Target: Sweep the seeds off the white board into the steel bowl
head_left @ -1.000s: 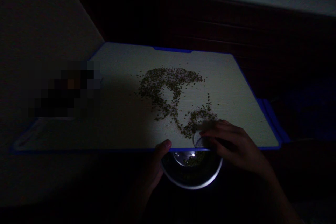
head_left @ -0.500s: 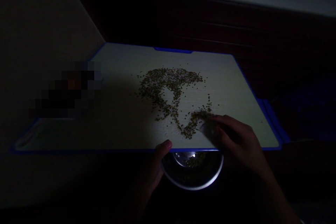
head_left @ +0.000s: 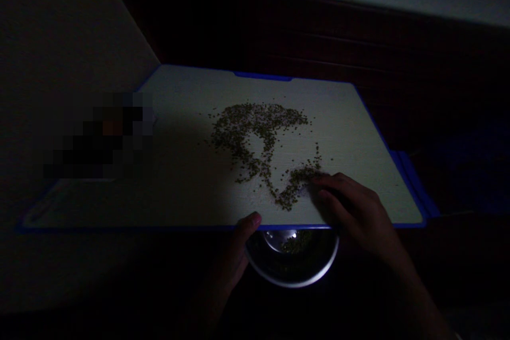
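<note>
Across the board point(head_left: 358, 133), plenty of small bits point(head_left: 255, 117) lie scattered — some sit in the bowl point(head_left: 298, 285) below its near edge. My right hand point(head_left: 360, 212) bends its fingers narrowly at the near-right bits; either hand's grip, left point(head_left: 238, 249) included, I can't tell.

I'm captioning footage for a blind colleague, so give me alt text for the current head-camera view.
In dim light, a person's right hand touches small, dark greenish grains scattered over a pale, blue-edged board. The thumb of the left hand rests on its near edge, beside a bright-rimmed bowl partly hidden by the board, with similar grains inside.
</note>
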The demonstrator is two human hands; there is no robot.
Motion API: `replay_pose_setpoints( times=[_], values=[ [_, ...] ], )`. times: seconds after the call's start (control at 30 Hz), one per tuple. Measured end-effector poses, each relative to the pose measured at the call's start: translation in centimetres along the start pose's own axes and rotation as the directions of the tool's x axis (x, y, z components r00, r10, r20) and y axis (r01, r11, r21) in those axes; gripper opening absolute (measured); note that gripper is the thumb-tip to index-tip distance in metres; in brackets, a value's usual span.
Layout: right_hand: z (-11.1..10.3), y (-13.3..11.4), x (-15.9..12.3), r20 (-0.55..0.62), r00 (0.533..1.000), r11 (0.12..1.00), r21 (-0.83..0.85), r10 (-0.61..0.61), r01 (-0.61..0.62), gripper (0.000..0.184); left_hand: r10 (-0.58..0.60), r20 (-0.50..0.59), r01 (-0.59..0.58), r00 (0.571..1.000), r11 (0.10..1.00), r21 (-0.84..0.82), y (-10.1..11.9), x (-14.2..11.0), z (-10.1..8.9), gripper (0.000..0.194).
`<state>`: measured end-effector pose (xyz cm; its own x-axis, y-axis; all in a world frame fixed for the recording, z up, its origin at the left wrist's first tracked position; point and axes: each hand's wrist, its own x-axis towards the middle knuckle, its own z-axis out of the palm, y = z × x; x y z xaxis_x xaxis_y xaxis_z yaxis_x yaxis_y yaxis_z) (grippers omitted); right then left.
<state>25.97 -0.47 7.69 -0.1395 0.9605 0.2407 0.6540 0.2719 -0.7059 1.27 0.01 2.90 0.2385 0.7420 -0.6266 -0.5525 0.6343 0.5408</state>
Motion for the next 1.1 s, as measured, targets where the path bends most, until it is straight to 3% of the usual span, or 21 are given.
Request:
replay_pose_setpoints(
  times=[0.17,0.37,0.83,1.1],
  values=[
    [-0.2,0.1,-0.1,0.043,0.999,0.999,0.044,-0.016,0.015,0.026,0.019,-0.051,-0.017,0.999,0.999,0.036,0.1,-0.6,0.6,0.019],
    [-0.3,0.3,-0.2,0.066,0.996,0.995,0.083,-0.056,0.05,0.023,0.019,0.002,-0.019,1.0,1.0,0.005,-0.4,0.0,-0.1,0.037],
    [-0.5,0.1,-0.2,0.111,0.991,0.993,0.103,-0.071,0.059,0.022,0.035,0.035,-0.036,0.999,0.999,0.03,-1.5,1.3,-2.1,0.034],
    [-0.6,0.1,-0.1,0.108,0.982,0.984,0.099,-0.158,0.148,0.02,0.028,0.017,-0.029,0.999,0.999,0.039,-1.2,0.9,-1.4,0.036]
  ],
)
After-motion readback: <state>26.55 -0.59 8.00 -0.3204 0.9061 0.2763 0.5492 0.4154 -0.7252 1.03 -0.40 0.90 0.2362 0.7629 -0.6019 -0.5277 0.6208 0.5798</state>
